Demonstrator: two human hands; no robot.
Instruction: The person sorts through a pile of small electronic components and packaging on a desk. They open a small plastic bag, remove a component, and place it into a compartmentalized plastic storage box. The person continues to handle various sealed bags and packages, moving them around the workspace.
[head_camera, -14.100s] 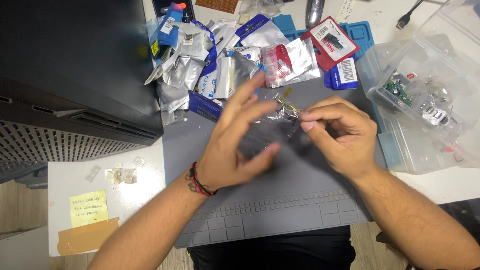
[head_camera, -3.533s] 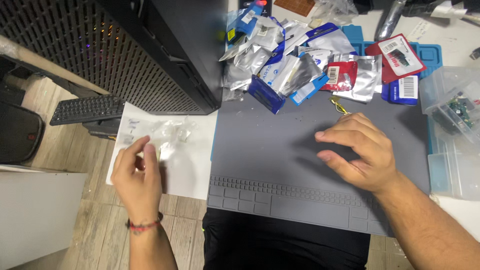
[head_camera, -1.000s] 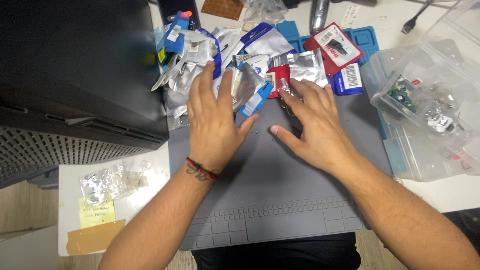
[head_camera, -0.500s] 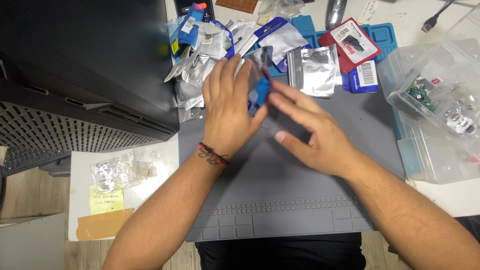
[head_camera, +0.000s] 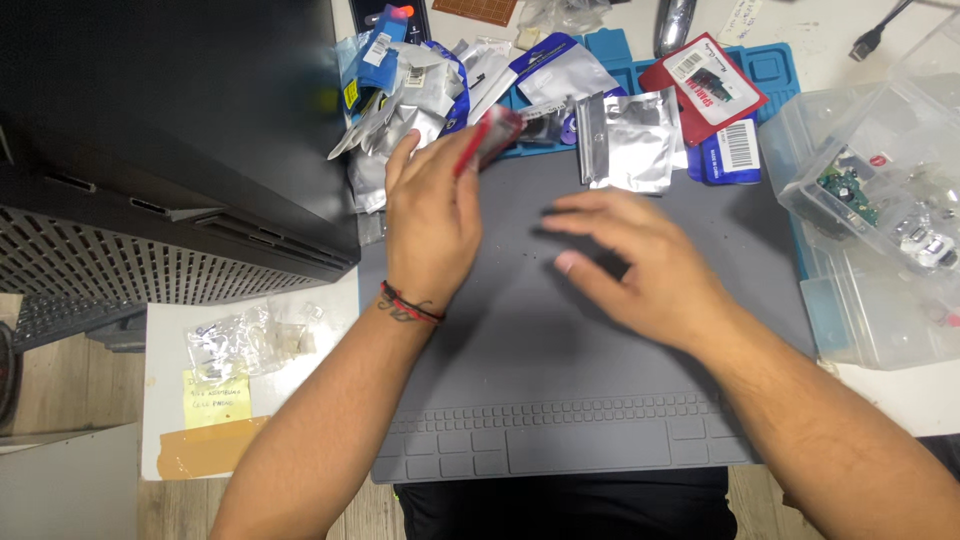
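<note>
My left hand (head_camera: 432, 215) is over the far left part of the grey mat (head_camera: 560, 380), fingers pinched on a small red packet (head_camera: 487, 137) that sticks up tilted from my fingertips. The packet is blurred, so I can't tell what's in it. It sits just in front of the pile of silver and blue pouches (head_camera: 420, 85) at the mat's far edge.

My right hand (head_camera: 640, 265) is spread flat over the middle of the mat, fingers loose and apart, holding nothing. Can't tell if the palm touches the mat.

A silver foil pouch (head_camera: 628, 140) lies just beyond my right fingers, apart from them. Past it are a red card packet (head_camera: 705, 88) and a blue packet (head_camera: 735, 150). A clear plastic box (head_camera: 880, 200) of small parts is at the far right. A black computer case (head_camera: 170, 130) stands on the left. Near it on the white board lie a crumpled clear bag (head_camera: 240, 340) and a yellow sticky note (head_camera: 215, 397).
</note>
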